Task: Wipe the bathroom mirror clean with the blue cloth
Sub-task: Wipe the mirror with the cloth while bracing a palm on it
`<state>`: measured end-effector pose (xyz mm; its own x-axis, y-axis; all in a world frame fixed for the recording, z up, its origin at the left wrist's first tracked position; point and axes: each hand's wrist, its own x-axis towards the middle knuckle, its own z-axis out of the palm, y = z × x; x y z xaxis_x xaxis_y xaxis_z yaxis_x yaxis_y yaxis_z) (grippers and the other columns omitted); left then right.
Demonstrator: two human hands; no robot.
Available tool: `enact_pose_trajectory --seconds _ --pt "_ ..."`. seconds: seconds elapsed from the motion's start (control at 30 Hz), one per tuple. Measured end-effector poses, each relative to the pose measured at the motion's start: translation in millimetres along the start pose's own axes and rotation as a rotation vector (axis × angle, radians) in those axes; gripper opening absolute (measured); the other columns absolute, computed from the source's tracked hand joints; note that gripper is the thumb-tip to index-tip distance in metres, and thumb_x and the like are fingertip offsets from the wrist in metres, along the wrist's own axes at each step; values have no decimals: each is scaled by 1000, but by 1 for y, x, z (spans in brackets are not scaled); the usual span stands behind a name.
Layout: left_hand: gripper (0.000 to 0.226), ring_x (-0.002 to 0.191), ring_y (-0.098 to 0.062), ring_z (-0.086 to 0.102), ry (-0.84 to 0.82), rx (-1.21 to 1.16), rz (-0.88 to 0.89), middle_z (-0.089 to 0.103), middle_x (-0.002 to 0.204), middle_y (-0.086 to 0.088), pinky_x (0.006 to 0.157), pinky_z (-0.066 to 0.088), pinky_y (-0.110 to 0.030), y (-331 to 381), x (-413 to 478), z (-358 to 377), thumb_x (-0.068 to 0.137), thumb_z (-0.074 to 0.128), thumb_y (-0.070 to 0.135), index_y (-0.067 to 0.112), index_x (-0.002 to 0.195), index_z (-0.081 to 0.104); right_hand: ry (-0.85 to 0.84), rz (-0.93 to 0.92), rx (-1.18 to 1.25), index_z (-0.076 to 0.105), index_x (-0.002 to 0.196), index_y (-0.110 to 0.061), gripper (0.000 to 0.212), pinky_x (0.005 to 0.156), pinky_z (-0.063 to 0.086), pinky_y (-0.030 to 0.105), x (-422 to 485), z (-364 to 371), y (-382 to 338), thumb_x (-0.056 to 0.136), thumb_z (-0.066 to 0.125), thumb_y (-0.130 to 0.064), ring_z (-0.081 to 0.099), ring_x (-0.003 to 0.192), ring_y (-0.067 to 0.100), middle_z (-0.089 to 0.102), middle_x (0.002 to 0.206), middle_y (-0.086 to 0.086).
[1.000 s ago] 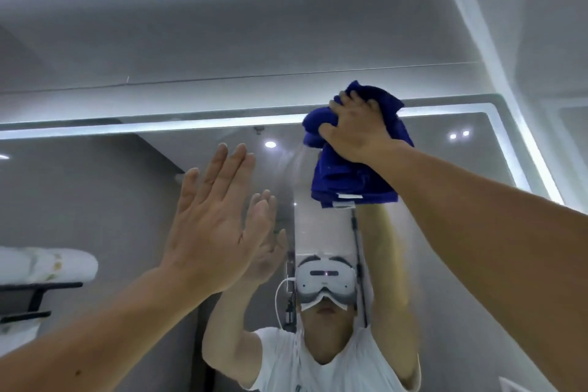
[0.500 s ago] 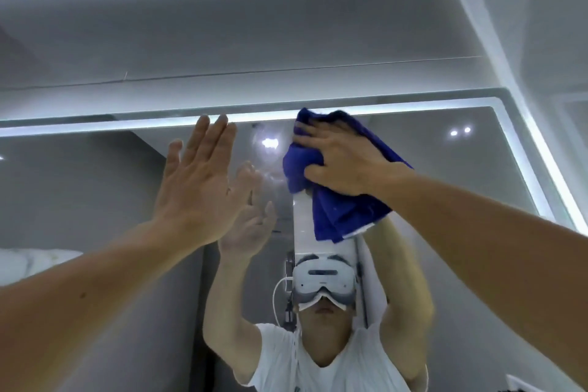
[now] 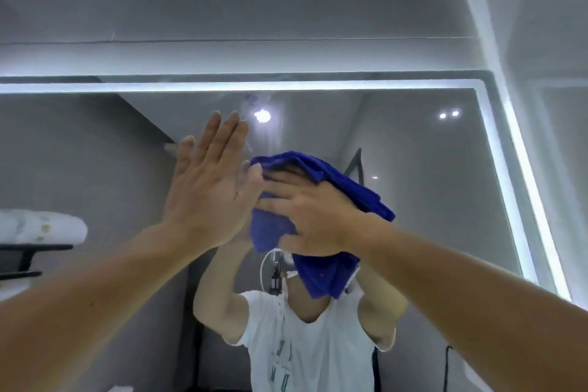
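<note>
The bathroom mirror fills the lower part of the view, framed by a lit white strip along its top and right edges. My right hand presses the bunched blue cloth flat against the glass near the middle, fingers spread and pointing left. Folds of the cloth stick out above and below the hand. My left hand is raised beside it with straight fingers pointing up, palm toward the mirror and holding nothing. My reflection in a white shirt shows below the cloth.
A rolled white towel on a dark rack is reflected at the left edge. Grey wall rises above the mirror, and a white corner runs down the right side.
My right hand has swept the cloth down and leftward from the mirror's top edge to its middle. My left hand stayed raised and now sits right beside the cloth.
</note>
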<state>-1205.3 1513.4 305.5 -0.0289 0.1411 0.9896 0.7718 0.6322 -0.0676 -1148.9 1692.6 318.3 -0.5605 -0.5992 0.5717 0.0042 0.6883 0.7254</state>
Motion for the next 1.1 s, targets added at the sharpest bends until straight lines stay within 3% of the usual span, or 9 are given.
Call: enact_pose_trajectory --seconds 0.1,0.27,0.37,0.6,0.77,0.9,1.1 --pt "69 149 -4 -13 -7 -31 -20 -2 165 8 121 -9 -33 21 -13 8 93 14 47 22 157 7 -115 -43 -60 37 147 -33 63 119 16 43 -54 -9 27 88 52 -45 12 149 16 22 160 -8" --pt "68 147 -1 -16 -46 -52 -11 0 165 7 122 -8 -36 41 -40 18 94 14 45 20 157 8 227 605 23 47 142 -28 58 119 4 37 -94 -19 72 86 60 -34 14 148 18 29 158 -5" --pt "71 149 -2 -15 -62 -51 -37 1 165 7 122 -6 -38 46 -62 28 92 11 48 20 157 11 285 831 8 43 145 -25 62 118 3 43 -76 -1 46 85 53 -40 13 148 23 26 159 0" --pt "70 150 -4 -8 -95 -54 -95 7 165 7 122 -1 -40 65 -112 50 94 13 49 19 156 18 231 600 31 43 144 -24 65 119 3 43 -109 34 -37 83 36 -46 19 147 24 31 157 1" --pt "67 152 -10 0 -131 -21 -71 14 165 2 122 2 -41 89 -150 52 95 19 46 15 155 23 169 494 88 46 142 -23 61 120 9 47 -155 59 -90 87 35 -46 23 146 25 34 156 1" --pt "66 152 -13 0 -201 -23 -64 13 165 0 122 6 -46 104 -185 50 98 19 46 15 156 19 141 495 151 45 145 -21 64 120 5 45 -196 80 -130 85 41 -44 20 147 26 31 157 3" --pt "69 152 -15 -1 -311 -116 -132 10 165 0 122 5 -48 122 -234 42 94 15 45 15 156 16 87 414 247 47 143 -19 62 119 11 47 -257 99 -178 83 59 -30 26 144 29 34 155 4"
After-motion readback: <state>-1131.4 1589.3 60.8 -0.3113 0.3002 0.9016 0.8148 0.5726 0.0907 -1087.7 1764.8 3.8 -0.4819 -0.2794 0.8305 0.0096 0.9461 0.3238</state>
